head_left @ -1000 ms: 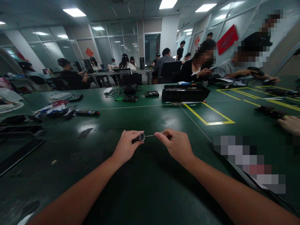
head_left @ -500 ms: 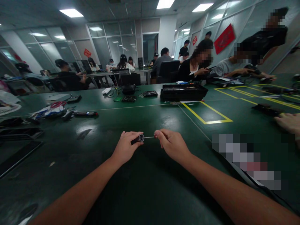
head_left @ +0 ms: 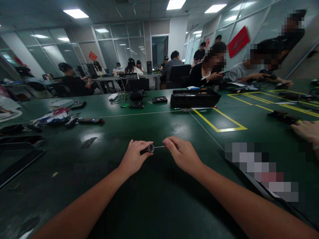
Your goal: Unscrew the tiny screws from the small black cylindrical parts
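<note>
My left hand [head_left: 134, 155] is closed around a dark cylinder with a round silver-rimmed end [head_left: 151, 148], which faces toward me and to the right. Fingers lie over its top and the thumb presses from below. My right hand [head_left: 183, 152] pinches a small screwdriver by its red end; the thin metal shaft [head_left: 159, 147] points left. The shaft's tip meets the silver rim or lies right beside it; I cannot tell whether it goes inside. Most of the screwdriver's handle is hidden in the right fingers. Both hands are above the green tabletop [head_left: 154, 205].
A long black open box [head_left: 195, 99] stands at the back, near yellow tape outlines [head_left: 231, 128]. Circuit boards [head_left: 137, 105] lie left of it. Tools and cables [head_left: 58, 116] are piled at left. Another person's hand [head_left: 306, 131] rests at right; people sit beyond the table.
The cylinder's silver-rimmed end has turned and shifted very slightly to the right. Both hands keep their grips, and the shaft's angle has tilted a little.
</note>
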